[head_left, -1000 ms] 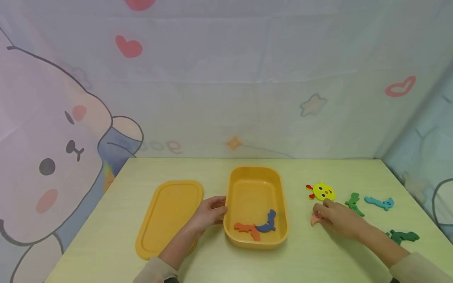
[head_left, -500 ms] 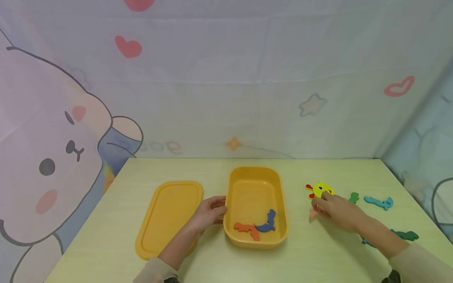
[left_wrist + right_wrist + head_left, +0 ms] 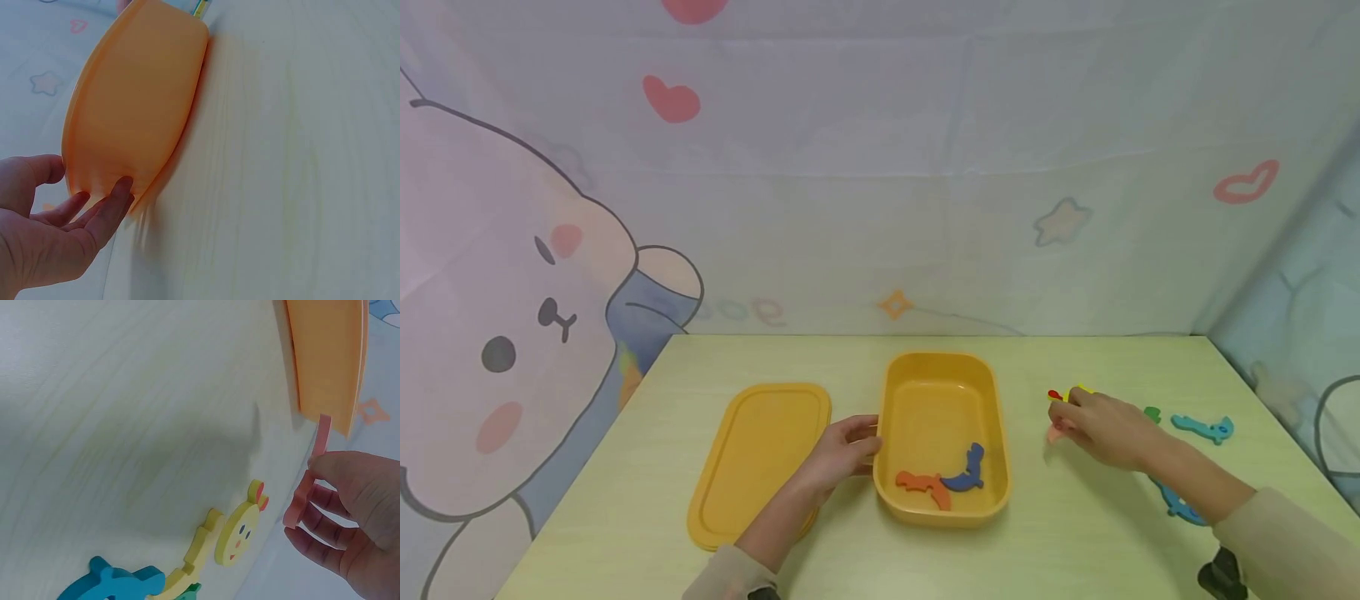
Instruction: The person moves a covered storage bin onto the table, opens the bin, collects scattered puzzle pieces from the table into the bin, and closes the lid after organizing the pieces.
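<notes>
My left hand (image 3: 838,454) rests at the left side of a yellow plastic box (image 3: 936,518), fingertips against its outer wall and thumb by the rim in the left wrist view. Inside the box lie an orange puzzle piece (image 3: 936,490) and a dark blue one (image 3: 967,475). To the right of the box, my right hand (image 3: 1105,427) pinches a thin pink puzzle piece (image 3: 303,494) between thumb and fingers, raised over the table. Behind that hand, a yellow smiling-face piece with red feelers (image 3: 240,534) is mostly hidden in the head view.
A yellow lid (image 3: 767,467) lies flat left of the box. Around my right forearm lie a light blue piece (image 3: 1204,429), a blue one (image 3: 1178,505) and a partly covered green one (image 3: 1152,413). A yellow curved piece (image 3: 194,553) shows in the right wrist view.
My right hand has risen from the table with the pink piece and shifted slightly left and away, now covering most of the yellow face. The left hand and box stay put.
</notes>
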Tool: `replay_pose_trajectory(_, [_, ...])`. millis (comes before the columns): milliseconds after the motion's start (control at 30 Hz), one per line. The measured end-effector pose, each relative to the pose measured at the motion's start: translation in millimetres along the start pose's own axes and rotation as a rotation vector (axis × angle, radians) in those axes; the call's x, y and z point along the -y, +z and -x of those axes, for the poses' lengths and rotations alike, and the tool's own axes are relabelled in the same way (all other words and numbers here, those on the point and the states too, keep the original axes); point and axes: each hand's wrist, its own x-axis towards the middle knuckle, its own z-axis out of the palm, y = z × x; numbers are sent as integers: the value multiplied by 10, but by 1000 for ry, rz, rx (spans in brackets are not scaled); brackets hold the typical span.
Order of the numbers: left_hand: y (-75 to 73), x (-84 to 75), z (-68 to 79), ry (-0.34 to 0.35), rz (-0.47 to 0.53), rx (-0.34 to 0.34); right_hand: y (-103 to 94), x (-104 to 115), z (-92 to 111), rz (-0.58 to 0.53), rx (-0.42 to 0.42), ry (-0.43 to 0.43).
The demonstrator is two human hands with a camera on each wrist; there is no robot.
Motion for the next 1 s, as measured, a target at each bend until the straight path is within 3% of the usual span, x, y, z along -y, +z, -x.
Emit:
replay_pose_trajectory(433, [1, -13, 18, 1, -15, 0, -129, 82, -196, 38, 22, -35])
replay_pose_trajectory(700, [1, -34, 13, -14, -22, -10, -202, 127, -348, 45, -23, -74])
replay_pose_trajectory(1000, [2, -26, 30, 5, -7, 4, -257, 245, -497, 54, -19, -99])
